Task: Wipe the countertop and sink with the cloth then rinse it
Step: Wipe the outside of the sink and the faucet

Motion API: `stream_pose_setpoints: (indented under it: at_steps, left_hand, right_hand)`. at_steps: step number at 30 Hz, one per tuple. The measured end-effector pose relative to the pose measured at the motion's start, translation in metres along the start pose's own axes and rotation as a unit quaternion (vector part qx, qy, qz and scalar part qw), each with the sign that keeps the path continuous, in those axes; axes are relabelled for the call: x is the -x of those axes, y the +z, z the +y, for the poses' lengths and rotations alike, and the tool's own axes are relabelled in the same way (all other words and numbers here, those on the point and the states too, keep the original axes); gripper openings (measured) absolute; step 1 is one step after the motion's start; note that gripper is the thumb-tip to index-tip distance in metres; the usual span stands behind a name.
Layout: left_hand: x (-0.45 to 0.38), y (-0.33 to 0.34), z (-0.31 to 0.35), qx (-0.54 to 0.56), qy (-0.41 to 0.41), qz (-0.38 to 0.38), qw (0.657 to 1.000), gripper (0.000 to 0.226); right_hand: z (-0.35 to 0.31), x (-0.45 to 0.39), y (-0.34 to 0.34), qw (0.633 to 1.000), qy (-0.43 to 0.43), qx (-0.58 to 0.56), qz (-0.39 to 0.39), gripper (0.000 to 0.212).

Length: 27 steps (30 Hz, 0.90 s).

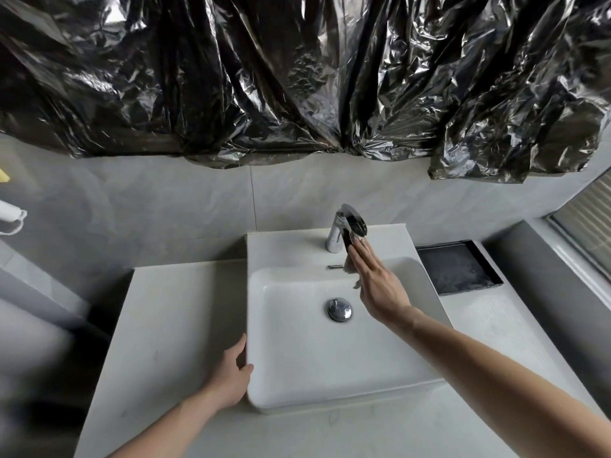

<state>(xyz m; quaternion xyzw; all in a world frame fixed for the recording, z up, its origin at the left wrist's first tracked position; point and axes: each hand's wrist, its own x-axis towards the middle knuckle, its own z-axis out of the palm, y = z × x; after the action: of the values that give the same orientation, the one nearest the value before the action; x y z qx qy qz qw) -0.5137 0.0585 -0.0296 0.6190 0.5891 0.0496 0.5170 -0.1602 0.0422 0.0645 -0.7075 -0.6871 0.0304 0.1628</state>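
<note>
A white rectangular sink (297, 396) stands on a pale grey countertop (178, 309). A chrome faucet (334, 236) rises at its back, and a chrome drain plug (339, 309) sits in the basin. My right hand (380, 285) reaches over the basin with straight fingers, the fingertips against the faucet spout. A small pale patch, possibly the cloth (347, 266), shows under that hand's left edge; I cannot tell for sure. My left hand (229, 378) rests against the sink's front left corner, thumb on the rim, holding nothing.
A shallow black tray (458, 267) lies on the counter right of the sink. Crumpled black plastic sheeting (297, 77) covers the wall above the grey tiles. A window sill (582, 256) runs along the far right. The counter's left edge drops off beside the sink.
</note>
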Motion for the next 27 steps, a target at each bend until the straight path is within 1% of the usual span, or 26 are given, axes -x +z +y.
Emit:
stream_pose_setpoints:
  at_steps: [3, 6, 9, 12, 14, 16, 17, 18, 19, 21, 23, 25, 27]
  left_hand:
    - [-0.002, 0.003, -0.001, 0.007, 0.004, 0.004, 1.000, 0.074]
    - [-0.005, 0.005, -0.004, 0.013, 0.003, 0.006, 1.000, 0.074]
    - [-0.007, 0.005, -0.007, 0.005, 0.006, 0.012, 1.000, 0.073]
    - [-0.010, 0.006, -0.011, 0.006, 0.010, 0.009, 1.000, 0.073]
    - [-0.010, 0.006, -0.013, 0.010, 0.010, 0.011, 1.000, 0.073]
    - [-0.011, 0.006, -0.015, 0.020, 0.007, 0.010, 1.000, 0.074]
    - [-0.011, 0.007, -0.015, 0.023, 0.006, 0.009, 1.000, 0.074]
    - [-0.011, 0.007, -0.015, 0.025, 0.005, 0.010, 1.000, 0.074]
    - [-0.011, 0.007, -0.015, 0.027, 0.005, 0.010, 1.000, 0.074]
    - [-0.011, 0.008, -0.016, 0.033, 0.007, 0.009, 0.999, 0.074]
    - [-0.010, 0.007, -0.016, 0.036, 0.001, 0.005, 0.999, 0.075]
    - [-0.011, 0.006, -0.017, 0.043, -0.004, -0.001, 0.999, 0.076]
    - [-0.012, 0.005, -0.020, 0.044, -0.001, -0.003, 0.999, 0.079]
  right_hand:
    - [0.004, 0.006, 0.000, 1.000, -0.019, 0.008, 0.001, 0.083]
    - [-0.001, -0.010, 0.004, 0.999, -0.023, 0.028, 0.010, 0.078]
    - [-0.008, -0.037, 0.007, 0.999, -0.006, 0.045, 0.010, 0.073]
    - [-0.013, -0.051, 0.013, 0.999, 0.026, 0.027, 0.018, 0.072]
    - [-0.015, -0.049, 0.016, 0.999, 0.030, 0.005, 0.044, 0.074]
    - [-0.017, -0.037, 0.016, 0.994, 0.053, -0.043, 0.079, 0.077]
    - [-0.019, -0.028, 0.013, 0.990, 0.067, -0.074, 0.095, 0.076]
    - [-0.021, -0.019, 0.010, 0.984, 0.085, -0.110, 0.107, 0.069]
    - [-0.024, -0.010, 0.005, 0.977, 0.104, -0.149, 0.112, 0.059]
    - [-0.031, -0.001, -0.005, 0.948, 0.164, -0.250, 0.112, 0.035]
    - [-0.031, -0.006, -0.008, 0.889, 0.249, -0.366, 0.115, 0.028]
    - [-0.022, -0.016, 0.000, 0.811, 0.327, -0.474, 0.103, 0.031]
    - [-0.013, -0.028, 0.009, 0.710, 0.403, -0.573, 0.072, 0.035]
